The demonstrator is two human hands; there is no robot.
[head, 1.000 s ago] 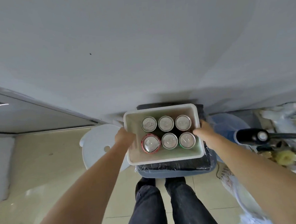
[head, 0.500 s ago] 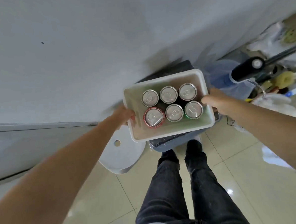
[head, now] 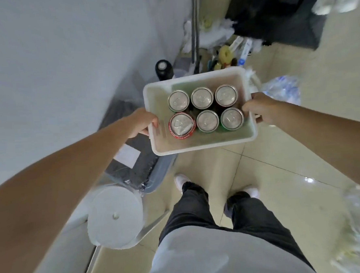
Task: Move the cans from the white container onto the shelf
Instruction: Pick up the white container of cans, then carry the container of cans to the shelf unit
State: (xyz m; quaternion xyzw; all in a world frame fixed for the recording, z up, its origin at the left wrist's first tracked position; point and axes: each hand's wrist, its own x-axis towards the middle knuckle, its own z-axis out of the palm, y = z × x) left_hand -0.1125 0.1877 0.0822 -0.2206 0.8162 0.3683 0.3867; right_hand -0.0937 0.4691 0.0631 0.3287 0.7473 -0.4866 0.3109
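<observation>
Left hand [head: 143, 122]: closed on the nine o'clock short wall of the white container [head: 202, 144], thumb over the rim. Right hand [head: 258, 108]: closed on the three o'clock short wall, fingers [head: 249, 106] curled at the rim. Container: carried in the air above the tiled floor [head: 281, 151], in front of the body, near a grey bin [head: 138, 166] at seven o'clock. Long axis: nine to three o'clock, tilted slightly toward two o'clock. Contents: six cans [head: 206, 111], upright, tops to the camera, in two rows of three, touching or nearly so; red can [head: 181, 125] at the near-left corner. Shelf: not in view. Progress: none unloaded, judging by the full count; all six left to place once the shelf is reached.
</observation>
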